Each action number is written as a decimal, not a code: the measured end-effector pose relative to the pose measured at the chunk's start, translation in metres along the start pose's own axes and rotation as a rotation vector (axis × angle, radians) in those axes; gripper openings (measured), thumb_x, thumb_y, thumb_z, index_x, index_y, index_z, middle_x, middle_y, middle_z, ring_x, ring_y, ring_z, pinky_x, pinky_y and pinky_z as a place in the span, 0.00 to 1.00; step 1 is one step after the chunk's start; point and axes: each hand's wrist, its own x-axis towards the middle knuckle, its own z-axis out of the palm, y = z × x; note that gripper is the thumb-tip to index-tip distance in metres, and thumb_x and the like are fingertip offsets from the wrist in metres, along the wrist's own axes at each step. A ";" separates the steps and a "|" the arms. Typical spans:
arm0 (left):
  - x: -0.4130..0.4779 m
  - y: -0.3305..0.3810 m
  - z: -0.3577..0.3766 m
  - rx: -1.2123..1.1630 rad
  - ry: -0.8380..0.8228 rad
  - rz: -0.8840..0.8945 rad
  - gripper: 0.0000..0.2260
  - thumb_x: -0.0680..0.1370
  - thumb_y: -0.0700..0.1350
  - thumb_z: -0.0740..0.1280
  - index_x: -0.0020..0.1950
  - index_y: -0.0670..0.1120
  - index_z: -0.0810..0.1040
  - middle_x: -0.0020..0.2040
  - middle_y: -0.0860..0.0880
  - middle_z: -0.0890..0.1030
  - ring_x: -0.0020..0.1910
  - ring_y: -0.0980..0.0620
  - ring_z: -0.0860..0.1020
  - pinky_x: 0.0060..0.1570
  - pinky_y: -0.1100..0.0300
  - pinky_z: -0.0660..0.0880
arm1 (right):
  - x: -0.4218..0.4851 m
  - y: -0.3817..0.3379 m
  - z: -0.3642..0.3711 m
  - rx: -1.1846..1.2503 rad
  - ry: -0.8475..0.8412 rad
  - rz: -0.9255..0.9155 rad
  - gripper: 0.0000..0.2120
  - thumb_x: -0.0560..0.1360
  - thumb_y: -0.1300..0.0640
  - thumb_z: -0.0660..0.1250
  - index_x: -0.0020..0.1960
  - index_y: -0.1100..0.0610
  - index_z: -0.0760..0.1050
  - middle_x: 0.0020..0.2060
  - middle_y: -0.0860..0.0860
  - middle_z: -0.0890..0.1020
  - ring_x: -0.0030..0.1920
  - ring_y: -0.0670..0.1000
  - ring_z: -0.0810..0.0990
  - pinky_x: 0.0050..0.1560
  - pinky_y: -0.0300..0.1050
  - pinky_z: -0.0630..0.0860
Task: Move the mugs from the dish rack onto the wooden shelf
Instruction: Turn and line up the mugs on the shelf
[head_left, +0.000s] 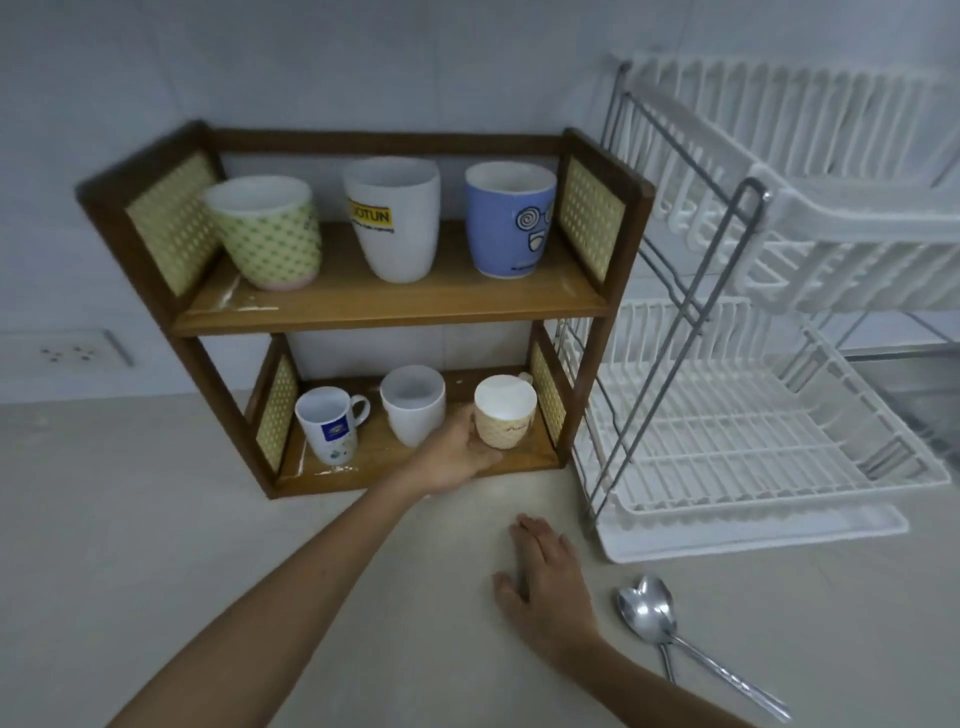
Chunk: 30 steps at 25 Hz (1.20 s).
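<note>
The two-tier wooden shelf (395, 306) stands against the wall. Its upper board carries a green-patterned mug (265, 234), a white mug with a yellow label (392, 221) and a blue mug (511, 218). On the lower board stand a small white mug with a blue logo (327, 423), a plain white mug (413, 410) and a beige mug (505, 413). My left hand (457, 452) is wrapped around the beige mug's left side at the lower board's right end. My right hand (545, 582) lies flat on the counter, holding nothing. The white dish rack (769, 457) at the right holds no mugs.
Two metal spoons (649, 613) lie on the counter just right of my right hand, in front of the rack's drip tray (753, 535). A wall socket (67, 353) sits at the far left. The beige counter (156, 519) stretches in front of the shelf.
</note>
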 end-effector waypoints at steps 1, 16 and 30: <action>-0.014 0.010 -0.024 0.018 -0.197 -0.041 0.27 0.77 0.46 0.69 0.73 0.43 0.65 0.67 0.46 0.75 0.65 0.49 0.74 0.60 0.59 0.73 | 0.008 -0.007 -0.010 0.100 0.020 0.013 0.25 0.74 0.54 0.66 0.69 0.59 0.68 0.70 0.55 0.70 0.72 0.54 0.65 0.72 0.44 0.57; -0.036 0.124 -0.260 0.902 0.387 -0.473 0.38 0.72 0.69 0.61 0.69 0.41 0.69 0.65 0.41 0.75 0.60 0.43 0.76 0.54 0.57 0.74 | 0.269 -0.224 -0.298 -0.450 -0.380 -0.457 0.48 0.73 0.42 0.68 0.77 0.49 0.36 0.78 0.53 0.44 0.77 0.56 0.45 0.76 0.58 0.50; -0.047 0.118 -0.290 0.888 0.304 -0.296 0.41 0.68 0.68 0.66 0.73 0.46 0.65 0.70 0.45 0.71 0.66 0.44 0.71 0.59 0.53 0.72 | 0.278 -0.238 -0.278 -0.564 -0.293 -0.384 0.50 0.62 0.22 0.59 0.76 0.48 0.54 0.71 0.54 0.69 0.67 0.58 0.70 0.60 0.53 0.69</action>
